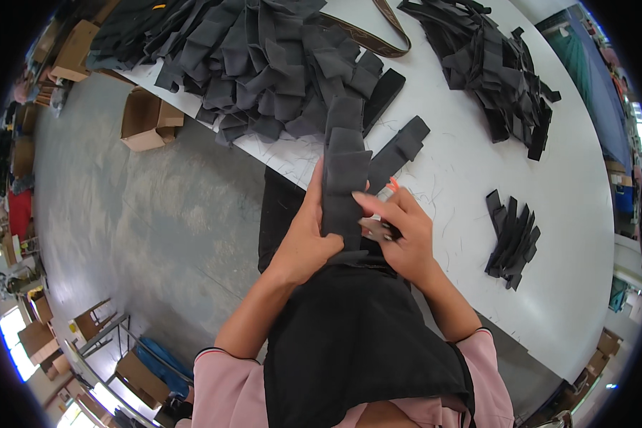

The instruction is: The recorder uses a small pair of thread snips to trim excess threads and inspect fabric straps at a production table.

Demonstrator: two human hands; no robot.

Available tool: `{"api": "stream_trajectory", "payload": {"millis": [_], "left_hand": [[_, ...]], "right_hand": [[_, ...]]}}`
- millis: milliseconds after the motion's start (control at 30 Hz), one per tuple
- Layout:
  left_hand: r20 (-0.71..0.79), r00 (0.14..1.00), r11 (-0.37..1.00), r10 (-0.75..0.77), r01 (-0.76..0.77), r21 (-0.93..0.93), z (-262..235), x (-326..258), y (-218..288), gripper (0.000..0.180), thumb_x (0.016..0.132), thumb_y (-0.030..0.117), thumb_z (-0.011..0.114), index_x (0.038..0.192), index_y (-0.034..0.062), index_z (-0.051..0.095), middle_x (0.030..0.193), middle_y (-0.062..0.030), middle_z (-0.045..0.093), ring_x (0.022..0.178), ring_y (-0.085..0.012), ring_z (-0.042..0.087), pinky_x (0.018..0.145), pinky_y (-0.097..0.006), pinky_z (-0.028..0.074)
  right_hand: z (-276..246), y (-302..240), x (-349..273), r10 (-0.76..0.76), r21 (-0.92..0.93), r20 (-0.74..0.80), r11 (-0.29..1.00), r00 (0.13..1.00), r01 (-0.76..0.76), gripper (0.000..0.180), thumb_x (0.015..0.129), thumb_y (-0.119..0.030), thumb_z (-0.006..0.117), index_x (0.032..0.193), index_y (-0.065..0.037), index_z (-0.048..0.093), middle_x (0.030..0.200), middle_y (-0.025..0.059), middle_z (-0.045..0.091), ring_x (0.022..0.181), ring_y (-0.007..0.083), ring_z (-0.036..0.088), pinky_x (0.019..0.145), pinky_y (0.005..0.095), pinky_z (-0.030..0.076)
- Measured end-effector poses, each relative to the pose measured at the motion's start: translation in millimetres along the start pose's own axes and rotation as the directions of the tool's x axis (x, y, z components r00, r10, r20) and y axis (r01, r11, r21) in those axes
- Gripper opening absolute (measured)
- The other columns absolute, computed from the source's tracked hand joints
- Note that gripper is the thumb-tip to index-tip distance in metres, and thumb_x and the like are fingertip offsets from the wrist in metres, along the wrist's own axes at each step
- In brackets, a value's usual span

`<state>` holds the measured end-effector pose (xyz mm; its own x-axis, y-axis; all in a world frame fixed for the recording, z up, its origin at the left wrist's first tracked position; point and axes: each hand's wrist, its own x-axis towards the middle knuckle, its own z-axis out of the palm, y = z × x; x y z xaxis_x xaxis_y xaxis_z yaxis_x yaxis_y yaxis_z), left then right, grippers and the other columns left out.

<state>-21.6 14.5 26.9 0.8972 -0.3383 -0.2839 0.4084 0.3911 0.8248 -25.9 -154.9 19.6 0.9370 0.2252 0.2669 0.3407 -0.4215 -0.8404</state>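
My left hand [303, 246] grips a long dark grey fabric strip [344, 185] from its left side, thumb lying across the near end. Folded flaps overlap along the strip, which runs from my lap up toward the big heap. At its right edge, my right hand [399, 228] is closed around small metal thread snips [373, 230], blurred and partly hidden by the fingers. An orange and whitish piece [390, 189] shows beside that hand's knuckles. Just beyond lies another grey fabric piece [403, 146] on the white table [449, 185].
A large heap of grey fabric pieces [257, 64] covers the table's far left. More dark strips form a pile [488, 68] at far right and a smaller bundle [511, 239] at right. A brown strap [378, 43] lies at the back. An open cardboard box [146, 121] stands on the floor.
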Motion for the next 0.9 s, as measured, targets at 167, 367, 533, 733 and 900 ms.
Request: {"api": "stream_trajectory", "payload": {"millis": [167,367,533,733,900], "left_hand": [[0.087,0.995,0.969,-0.059,0.036,0.245,3.8,-6.2,3.9,0.103,0.067,-0.012,0.046,0.146,0.0137,-0.015,0.129,-0.0169,0.043,0.098,-0.0221,0.058,0.085,-0.033,0.048],[-0.032,0.989,0.984,-0.142,0.138,-0.111,-4.9,3.3,-7.4,0.091,0.082,-0.003,0.056,0.145,0.0112,-0.008,0.117,-0.0198,0.053,0.079,-0.0224,0.064,0.069,-0.030,0.052],[0.017,0.999,0.993,0.035,-0.037,0.116,12.3,-13.8,-9.4,0.083,0.084,0.003,0.062,0.141,0.0103,0.002,0.113,-0.0219,0.051,0.084,-0.0244,0.065,0.068,-0.032,0.053],[-0.007,0.979,0.978,-0.205,0.205,0.035,5.3,-16.3,-19.7,0.049,0.083,0.011,0.066,0.119,0.0007,0.034,0.130,-0.0215,0.037,0.101,-0.0275,0.059,0.079,-0.035,0.052],[0.256,0.893,0.481,0.370,-0.420,0.770,-0.1,-2.3,-1.2,0.046,0.073,0.035,0.075,0.091,-0.0040,0.057,0.138,-0.0196,0.033,0.121,-0.0353,0.042,0.095,-0.040,0.039]], "right_hand": [[9.1,31.4,29.4,-0.067,-0.097,-0.102,0.994,0.993,0.057,0.042,0.060,0.014,0.060,0.095,-0.008,0.065,0.076,0.0062,0.045,0.063,0.0172,0.052,0.051,0.0278,0.046],[17.0,23.5,43.0,0.247,0.481,-0.137,0.863,0.959,-0.154,0.009,0.081,0.003,0.059,0.086,0.000,0.053,0.086,0.0050,0.046,0.064,0.0091,0.048,0.049,0.0241,0.040],[5.6,10.6,41.4,0.544,0.762,-0.028,0.554,0.839,-0.334,0.014,0.091,-0.016,0.058,0.085,-0.005,0.050,0.068,-0.0039,0.047,0.056,0.0017,0.040,0.048,0.0176,0.031],[2.8,6.4,43.0,0.640,0.834,0.096,0.366,0.762,-0.412,0.013,0.087,-0.014,0.062,0.086,-0.005,0.053,0.073,-0.0036,0.049,0.055,0.0007,0.040,0.044,0.0177,0.029],[0.6,20.9,38.5,0.585,0.670,0.546,0.126,0.600,-0.732,0.015,0.085,-0.018,0.065,0.086,-0.007,0.055,0.073,-0.0029,0.051,0.053,0.0014,0.041,0.043,0.0180,0.029]]}}
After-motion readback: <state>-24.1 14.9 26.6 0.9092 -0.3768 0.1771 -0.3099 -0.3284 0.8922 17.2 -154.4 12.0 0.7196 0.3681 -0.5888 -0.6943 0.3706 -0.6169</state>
